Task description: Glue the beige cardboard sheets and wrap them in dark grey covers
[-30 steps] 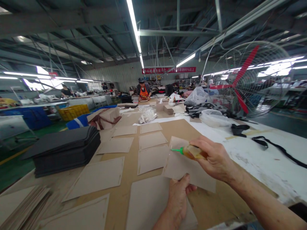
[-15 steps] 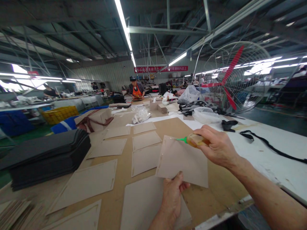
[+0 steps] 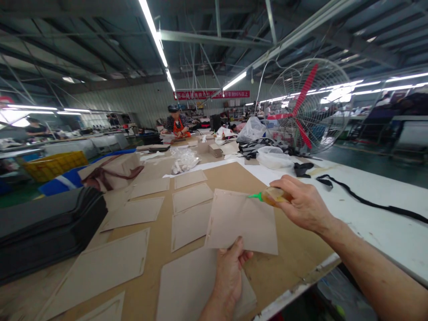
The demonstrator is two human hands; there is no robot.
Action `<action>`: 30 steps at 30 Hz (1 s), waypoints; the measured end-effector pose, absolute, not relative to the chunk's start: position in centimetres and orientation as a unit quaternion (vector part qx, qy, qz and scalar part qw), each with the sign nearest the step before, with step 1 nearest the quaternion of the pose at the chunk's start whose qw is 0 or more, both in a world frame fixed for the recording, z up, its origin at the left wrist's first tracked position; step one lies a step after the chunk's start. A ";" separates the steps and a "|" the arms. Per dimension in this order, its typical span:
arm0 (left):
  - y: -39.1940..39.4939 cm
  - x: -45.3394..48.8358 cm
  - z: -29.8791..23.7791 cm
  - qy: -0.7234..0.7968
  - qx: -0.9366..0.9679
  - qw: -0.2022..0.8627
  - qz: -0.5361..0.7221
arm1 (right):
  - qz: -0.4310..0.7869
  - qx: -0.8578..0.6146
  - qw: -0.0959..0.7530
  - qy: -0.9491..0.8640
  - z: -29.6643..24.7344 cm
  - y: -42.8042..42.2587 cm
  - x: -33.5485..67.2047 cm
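Note:
A flat beige cardboard piece [image 3: 243, 223] is pinched at its near edge by my left hand [image 3: 229, 272], thumb on top. Lines of glue show along its left and far edges. My right hand [image 3: 302, 200] grips a glue bottle [image 3: 273, 196] of amber liquid, tipped sideways. The bottle's green nozzle [image 3: 256, 196] is at the far edge of the cardboard. Under my left hand lies a stack of similar cardboard pieces [image 3: 183, 281]. Several more cardboard pieces [image 3: 192, 198] lie spread to the left, with glue along some edges.
A stack of black sheets [image 3: 47, 232] stands at the left. Plastic bags [image 3: 252, 130], black straps [image 3: 371, 200] and a large fan [image 3: 307, 107] are on the right. Across the table a person in an orange apron [image 3: 180, 127] works. The table's near edge [image 3: 294, 290] runs below my right forearm.
The glue nozzle has moved rightward along the cardboard's far edge. The cardboard and my left hand sit further left in view, and the whole scene has shifted left as the camera turned.

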State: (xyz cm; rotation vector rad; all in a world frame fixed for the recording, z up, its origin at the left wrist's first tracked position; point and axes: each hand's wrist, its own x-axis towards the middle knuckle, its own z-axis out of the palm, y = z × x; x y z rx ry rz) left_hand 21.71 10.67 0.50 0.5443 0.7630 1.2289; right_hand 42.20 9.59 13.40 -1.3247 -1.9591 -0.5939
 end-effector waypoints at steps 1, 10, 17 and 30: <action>10.6 21.7 0.6 0.342 0.246 0.715 0.558 | -0.228 -0.512 0.342 -0.755 13.4 9.5 42.3; 10.8 21.4 0.2 0.343 0.229 0.714 0.566 | -0.225 -0.557 0.326 -0.730 12.8 8.6 44.7; 11.2 21.3 -0.2 0.359 0.220 0.708 0.568 | -0.220 -0.584 0.312 -0.717 12.7 8.6 45.1; 11.2 21.2 0.0 0.354 0.200 0.709 0.576 | -0.175 -0.581 0.268 -0.748 12.0 6.9 45.3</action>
